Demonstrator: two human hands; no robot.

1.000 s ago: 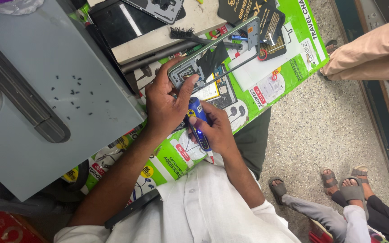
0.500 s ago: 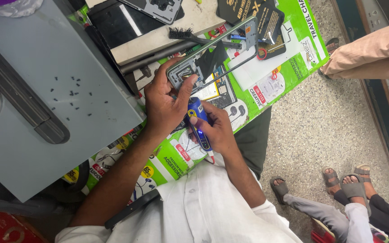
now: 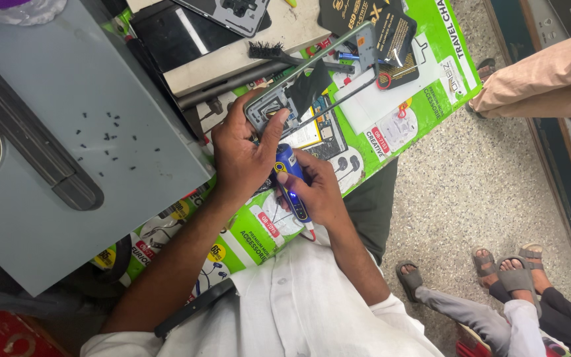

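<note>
On the green mat [image 3: 424,86] lies one opened phone [image 3: 305,99], with perhaps twenty tiny screws [image 3: 110,139] scattered on the grey lid. One left hand [image 3: 242,155] presses the phone down; one right hand [image 3: 315,192] pinches one blue electric screwdriver [image 3: 291,180].

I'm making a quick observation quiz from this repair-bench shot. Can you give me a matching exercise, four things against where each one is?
Things:
1. blue screwdriver
2. small black screws
3. black brush
4. opened phone

Places:
A. scattered on the grey lid
B. under the left hand's fingers, on the green mat
C. gripped in the right hand
D. at the top of the bench, bristles pointing left

Pairs: 1-C, 2-A, 3-D, 4-B

The left hand steadies the phone while the right hand holds the screwdriver.
</note>
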